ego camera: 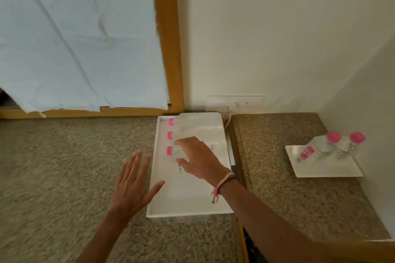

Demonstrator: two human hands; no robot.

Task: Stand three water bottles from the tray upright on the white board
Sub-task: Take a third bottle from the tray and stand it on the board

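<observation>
While my right hand (196, 157) reaches over the white tray (188, 205), its fingers curl around the nearest lying bottle (174, 151), though blur hides whether they are clenched. My left hand (132, 186) hovers flat and empty at the tray's left edge. Two bottles (333, 145) stand upright on the white board (324, 168), well apart on the right counter (295, 198).

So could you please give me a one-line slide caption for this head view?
Right hand reaches a lying bottle in the white tray; two bottles already stand on the white board.
</observation>
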